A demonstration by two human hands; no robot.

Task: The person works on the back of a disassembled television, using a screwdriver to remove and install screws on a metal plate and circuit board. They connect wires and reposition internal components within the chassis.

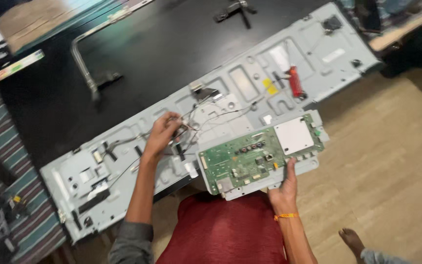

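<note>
A long grey metal chassis panel (250,78) lies slanted across the view, with thin wires (206,120) running over its middle. My left hand (163,133) pinches a small connector among those wires on the panel. My right hand (285,188) grips the near edge of a green circuit board (255,156) that sits on a pale metal bracket, tilted up off the panel. The board carries a square silver shield (294,135) at its right end. A red-handled screwdriver (295,82) rests on the panel's far right part.
A large black panel (162,49) with a grey stand bracket (81,58) lies behind the chassis. A striped mat (6,161) is at the left, a maroon cloth (221,232) covers my lap, and a bare foot (353,240) shows on the wooden floor at lower right.
</note>
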